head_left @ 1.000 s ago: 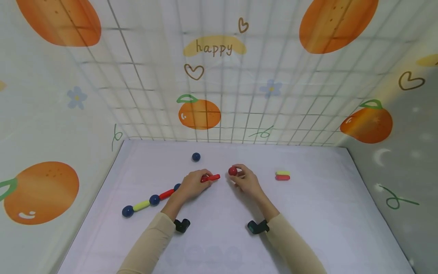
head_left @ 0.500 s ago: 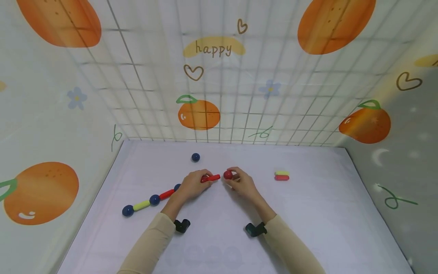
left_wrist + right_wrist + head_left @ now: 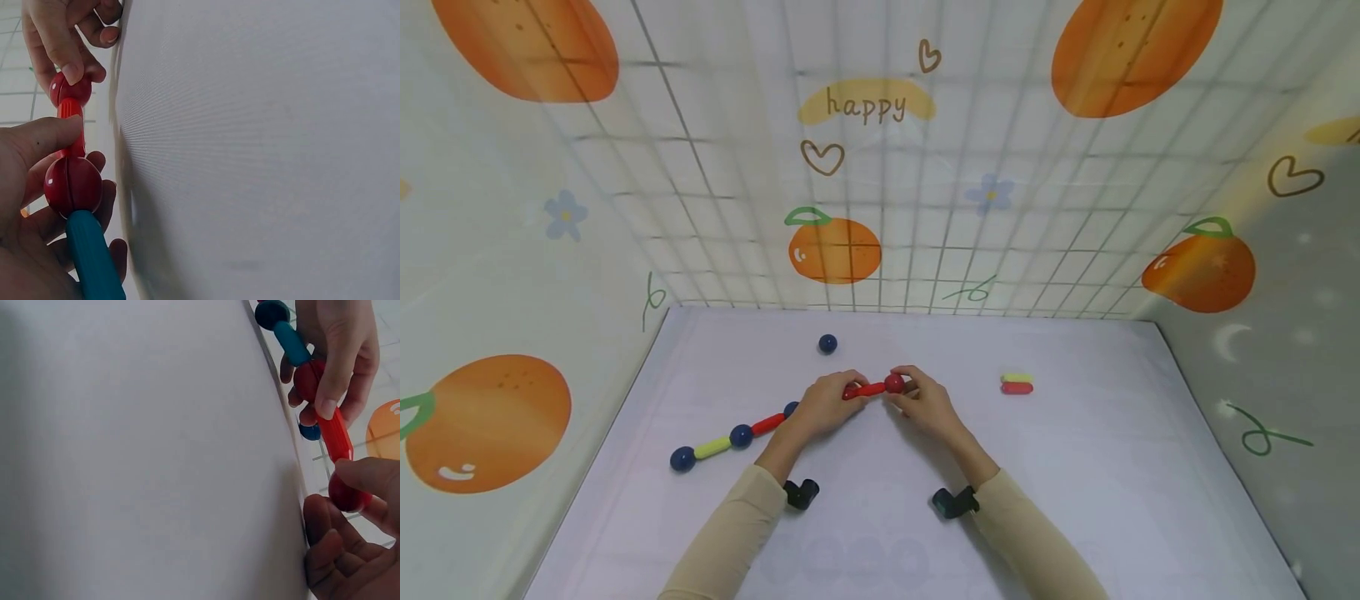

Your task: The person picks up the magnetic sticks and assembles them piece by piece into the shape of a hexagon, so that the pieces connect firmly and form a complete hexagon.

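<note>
My left hand [image 3: 826,407] pinches a red rod [image 3: 871,389] near a red ball [image 3: 73,184]. A teal rod [image 3: 94,256] joins that ball from the other side, seen in both wrist views. The chain runs on to the lower left on the table, with a dark blue ball [image 3: 741,436], a red rod piece [image 3: 768,424], a yellow-green rod [image 3: 712,447] and an end blue ball [image 3: 682,458]. Between thumb and fingers, my right hand [image 3: 932,410] holds another red ball [image 3: 894,383], which touches the free end of the red rod. The left hand hides the chain's middle in the head view.
One loose blue ball [image 3: 827,343] lies toward the back of the white table [image 3: 865,492]. To the right, a loose yellow-green rod [image 3: 1018,378] lies beside a loose red rod [image 3: 1017,388]. Printed cloth walls [image 3: 722,242] rise at the back and both sides.
My right hand has moved left with the red ball, closing the gap until the ball meets the red rod's end. The left hand stays nearly where it was, gripping the rod.
</note>
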### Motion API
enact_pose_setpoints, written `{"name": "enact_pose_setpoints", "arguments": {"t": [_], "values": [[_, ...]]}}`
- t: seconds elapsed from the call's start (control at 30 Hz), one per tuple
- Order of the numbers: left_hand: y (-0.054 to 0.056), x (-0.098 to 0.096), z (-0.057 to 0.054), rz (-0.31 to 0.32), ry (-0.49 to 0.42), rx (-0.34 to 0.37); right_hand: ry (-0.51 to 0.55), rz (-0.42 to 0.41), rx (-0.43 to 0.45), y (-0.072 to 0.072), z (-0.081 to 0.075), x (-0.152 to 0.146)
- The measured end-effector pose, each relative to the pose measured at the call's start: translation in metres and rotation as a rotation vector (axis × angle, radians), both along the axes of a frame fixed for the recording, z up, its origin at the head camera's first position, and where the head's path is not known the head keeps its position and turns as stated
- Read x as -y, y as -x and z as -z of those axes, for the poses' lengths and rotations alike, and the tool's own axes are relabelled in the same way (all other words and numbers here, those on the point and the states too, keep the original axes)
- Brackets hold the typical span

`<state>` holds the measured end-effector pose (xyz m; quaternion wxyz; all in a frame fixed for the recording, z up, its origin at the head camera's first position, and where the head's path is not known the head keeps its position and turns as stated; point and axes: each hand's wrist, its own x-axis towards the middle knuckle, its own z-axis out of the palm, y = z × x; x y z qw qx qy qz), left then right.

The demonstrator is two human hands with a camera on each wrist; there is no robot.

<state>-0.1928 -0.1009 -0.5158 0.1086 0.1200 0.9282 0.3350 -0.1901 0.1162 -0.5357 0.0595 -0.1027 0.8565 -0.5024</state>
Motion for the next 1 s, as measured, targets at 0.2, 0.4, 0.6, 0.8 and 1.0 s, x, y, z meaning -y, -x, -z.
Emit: {"name": "enact_pose_setpoints", "arguments": {"t": [0.2, 0.4, 0.6, 0.8, 1.0], "values": [[0.002, -0.002, 0.001, 0.033, 0.018, -0.011, -0.001, -0.004, 0.002, -0.001, 0.0, -0.001], [0.002, -0.004, 0.001, 0.046, 0.02, -0.017, -0.031, -0.01, 0.004, -0.004, -0.005, -0.008], [0.0, -0.005, 0.0, 0.04, 0.016, -0.006, -0.051, 0.043, 0.045, -0.014, -0.01, -0.032], [-0.001, -0.005, -0.002, 0.031, 0.007, -0.005, -0.064, 0.1, 0.06, -0.025, -0.01, -0.061], [-0.001, -0.005, 0.0, 0.035, 0.008, -0.004, -0.084, 0.14, 0.053, -0.035, -0.009, -0.089]]}}
